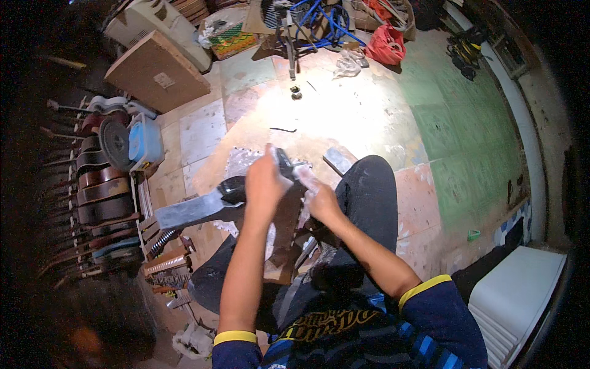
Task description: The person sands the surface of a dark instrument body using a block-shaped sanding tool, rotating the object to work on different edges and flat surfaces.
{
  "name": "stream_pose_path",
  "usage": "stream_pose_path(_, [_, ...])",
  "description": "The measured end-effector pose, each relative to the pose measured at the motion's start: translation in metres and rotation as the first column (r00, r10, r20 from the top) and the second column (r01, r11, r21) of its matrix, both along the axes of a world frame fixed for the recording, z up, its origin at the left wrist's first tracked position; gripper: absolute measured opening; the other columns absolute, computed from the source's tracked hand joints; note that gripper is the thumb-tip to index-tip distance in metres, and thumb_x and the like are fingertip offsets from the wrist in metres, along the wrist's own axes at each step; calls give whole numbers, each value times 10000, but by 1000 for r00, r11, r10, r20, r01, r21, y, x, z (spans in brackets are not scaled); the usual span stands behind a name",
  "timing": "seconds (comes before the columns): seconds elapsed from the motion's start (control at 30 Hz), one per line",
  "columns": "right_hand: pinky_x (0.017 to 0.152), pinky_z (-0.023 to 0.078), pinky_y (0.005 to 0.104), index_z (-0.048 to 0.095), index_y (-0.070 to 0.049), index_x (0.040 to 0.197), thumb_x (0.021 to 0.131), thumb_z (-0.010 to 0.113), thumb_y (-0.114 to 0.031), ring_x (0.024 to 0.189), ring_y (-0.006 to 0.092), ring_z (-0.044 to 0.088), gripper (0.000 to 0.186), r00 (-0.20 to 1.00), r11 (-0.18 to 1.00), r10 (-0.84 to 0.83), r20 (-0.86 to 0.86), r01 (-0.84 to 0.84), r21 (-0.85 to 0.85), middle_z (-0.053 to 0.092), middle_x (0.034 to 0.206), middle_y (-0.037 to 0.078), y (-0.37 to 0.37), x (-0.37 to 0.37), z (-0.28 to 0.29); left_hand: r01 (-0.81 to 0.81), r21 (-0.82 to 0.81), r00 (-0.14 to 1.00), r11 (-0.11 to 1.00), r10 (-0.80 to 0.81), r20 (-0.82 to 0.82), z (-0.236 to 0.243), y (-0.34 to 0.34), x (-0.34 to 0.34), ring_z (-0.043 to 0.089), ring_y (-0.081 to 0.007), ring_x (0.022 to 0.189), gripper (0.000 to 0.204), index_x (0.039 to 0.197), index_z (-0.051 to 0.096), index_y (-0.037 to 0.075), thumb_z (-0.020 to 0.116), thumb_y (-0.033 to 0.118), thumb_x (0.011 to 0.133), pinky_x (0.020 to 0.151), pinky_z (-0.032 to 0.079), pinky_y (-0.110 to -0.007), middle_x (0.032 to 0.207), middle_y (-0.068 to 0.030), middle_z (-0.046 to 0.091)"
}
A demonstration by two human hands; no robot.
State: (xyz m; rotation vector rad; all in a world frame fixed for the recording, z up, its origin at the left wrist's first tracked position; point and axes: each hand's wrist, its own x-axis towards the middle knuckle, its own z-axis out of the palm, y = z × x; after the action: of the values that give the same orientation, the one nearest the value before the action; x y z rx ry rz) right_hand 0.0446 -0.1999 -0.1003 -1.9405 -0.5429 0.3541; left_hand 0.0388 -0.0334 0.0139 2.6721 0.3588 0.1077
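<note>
My left hand (264, 181) is wrapped round a long piece with a flat, dusty grey end (193, 211) and glossy black parts. The grey end points left; a black part shows past my fingers at the other side. Close by, my right hand (322, 200) is closed at that far end, its fingertips whitish and slightly blurred. Whether it pinches a small sheet or the piece itself cannot be made out. Below the hands, a dark brown surface (286, 224) lies between my bent legs. Beside my right knee rests a grey rectangular block (337, 161).
A thin black curved strip (283, 130) and a small round metallic thing (295, 92) lie ahead on the patchwork floor. Several guitar-like instruments (101, 178) line the left, by a blue bin (144, 141). A cardboard box (158, 71), red bag (386, 45) and white plastic unit (516, 301) stand around.
</note>
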Motion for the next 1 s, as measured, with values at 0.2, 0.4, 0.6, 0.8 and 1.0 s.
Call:
stream_pose_path(0.2, [881, 568, 520, 584, -48, 1402, 852, 522, 55, 968, 437, 702, 564, 996, 991, -83, -13, 81, -111, 639, 1332, 225, -4, 7, 3, -51, -3, 996, 999, 51, -72, 2, -2, -2, 709, -458, 865, 887, 1358, 486, -150, 866, 99, 597, 763, 576, -472, 875, -291, 699])
stream_pose_path(0.4, [883, 567, 515, 535, -80, 1463, 845, 530, 45, 961, 447, 688, 630, 990, 992, -54, 128, 68, -107, 621, 1375, 195, -4, 2, -3, -34, 4, 999, 999, 34, -32, 12, -13, -5, 702, -461, 823, 798, 1328, 492, -152, 827, 75, 640, 739, 568, -502, 837, -286, 690])
stream_pose_path(0.6, [887, 567, 501, 577, -59, 1402, 852, 510, 60, 971, 435, 692, 567, 996, 986, -46, 76, 57, -155, 628, 1341, 234, 2, -7, 3, -32, 42, 999, 999, 34, -31, 7, -13, -12, 701, -459, 795, 691, 1299, 539, -111, 807, 112, 702, 722, 569, -511, 824, -257, 703])
stream_pose_path(0.8, [860, 573, 484, 592, -69, 1389, 856, 516, 55, 984, 422, 695, 554, 1000, 998, -11, 26, 13, -55, 670, 1228, 253, -2, -20, 18, 219, 499, 958, 838, -87, -275, 24, 5, -12, 741, -335, 768, 586, 1236, 631, 25, 859, 254, 747, 670, 582, -425, 833, -162, 743])
stream_pose_path(1.0, [885, 575, 488, 531, -83, 1464, 854, 509, 42, 1003, 426, 691, 622, 994, 993, 66, 85, -57, -104, 559, 1455, 205, 0, -21, 17, 227, 457, 949, 860, -90, -303, 35, 0, -14, 743, -301, 738, 581, 1155, 650, -23, 882, 298, 729, 649, 579, -406, 756, -135, 729])
